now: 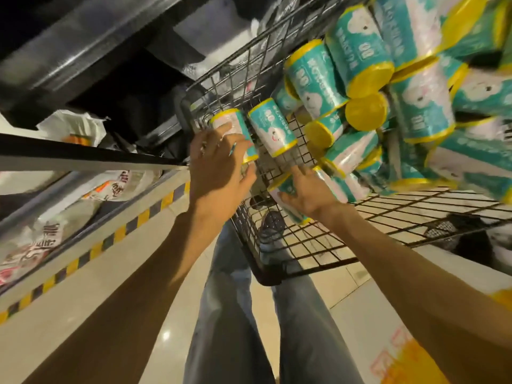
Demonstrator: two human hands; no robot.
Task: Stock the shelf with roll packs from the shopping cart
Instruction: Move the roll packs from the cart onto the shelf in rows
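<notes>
Head view: we've got left hand (219, 164) curled round a teal roll pack (235, 128) at the wire cart (291, 245) corner. Right hand (307, 195) grips another pack (288, 200) lower in the basket. Remaining packs (388, 92) piled inside cart; shelf (83, 156) on left.

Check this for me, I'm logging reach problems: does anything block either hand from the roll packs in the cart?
Nothing visible does. The left hand already grips one roll pack inside the cart, and the right hand holds another pack.
</notes>
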